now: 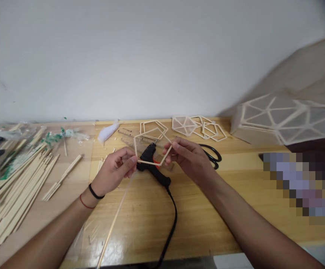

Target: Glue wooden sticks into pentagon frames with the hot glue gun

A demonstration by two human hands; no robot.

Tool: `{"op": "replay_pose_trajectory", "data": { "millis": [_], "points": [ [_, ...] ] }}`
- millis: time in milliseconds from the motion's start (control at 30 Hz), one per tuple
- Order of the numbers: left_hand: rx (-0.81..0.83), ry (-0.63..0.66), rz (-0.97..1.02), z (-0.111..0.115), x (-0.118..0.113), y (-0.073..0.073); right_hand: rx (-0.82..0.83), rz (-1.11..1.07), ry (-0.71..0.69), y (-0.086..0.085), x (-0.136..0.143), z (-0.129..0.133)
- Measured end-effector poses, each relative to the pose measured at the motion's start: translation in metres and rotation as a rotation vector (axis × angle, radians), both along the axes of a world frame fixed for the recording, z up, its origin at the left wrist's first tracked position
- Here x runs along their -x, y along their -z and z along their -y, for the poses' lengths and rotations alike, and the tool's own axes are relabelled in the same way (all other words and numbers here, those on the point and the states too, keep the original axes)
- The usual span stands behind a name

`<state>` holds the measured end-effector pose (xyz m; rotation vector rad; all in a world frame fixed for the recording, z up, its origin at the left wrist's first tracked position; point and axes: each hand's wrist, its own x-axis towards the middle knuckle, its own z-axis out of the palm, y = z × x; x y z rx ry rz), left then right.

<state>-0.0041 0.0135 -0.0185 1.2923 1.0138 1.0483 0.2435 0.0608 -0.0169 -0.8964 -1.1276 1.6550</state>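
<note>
one pentagonal stick frame (149, 163), pinched on both sides

the left hand (120, 164) reaches in from the lower left, fingers curled, its thumb and fingertips pinching the lower left corner of the frame. a black band (96, 191) and a red cord (86, 202) circle that wrist. the right hand (187, 155) comes from the lower right, palm turned inward, pinching the frame's right side between thumb and fingers. the frame stands tilted between the two hands, in the middle of the view, over one black hot glue gun (157, 174) whose single cord (175, 215) runs to the near table edge.

behind the held frame lies one bare pentagonal frame (165, 130). farther right come one panel covered in pale sheeting (184, 125) and at least two overlapping bare frames (221, 139). one pair of black loop handles (219, 155) shows beside the right hand, partly hidden by it. on the left, one short bundle of sticks (63, 178) lies near a large pile of sticks (25, 186), too many to count.

the tabletop (207, 220) is glossy, yellowish wood, pushed against a plain pale grey wall (151, 56). one large faceted, sheet-covered structure (288, 117) rests at the far right.
</note>
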Motion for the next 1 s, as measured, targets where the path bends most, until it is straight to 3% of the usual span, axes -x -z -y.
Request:
{"op": "replay_pose_trajectory", "data": {
  "millis": [267, 433, 733, 1000],
  "points": [
    [0.000, 0.024, -0.032, -0.001, 0.000, 0.001, -0.003, 0.017, -0.046, 0.004, -0.001, -0.001],
    [0.022, -0.026, 0.034, -0.001, -0.001, 0.000, -0.170, 0.151, -0.151, 0.007, 0.000, 0.002],
    [-0.004, -0.040, 0.026, 0.004, -0.008, -0.007, -0.262, 0.348, -0.280, 0.004, 0.002, 0.012],
    [-0.091, -0.076, -0.183, 0.009, -0.007, -0.005, -0.352, 0.523, -0.260, -0.002, 0.004, 0.012]
  ]
}}
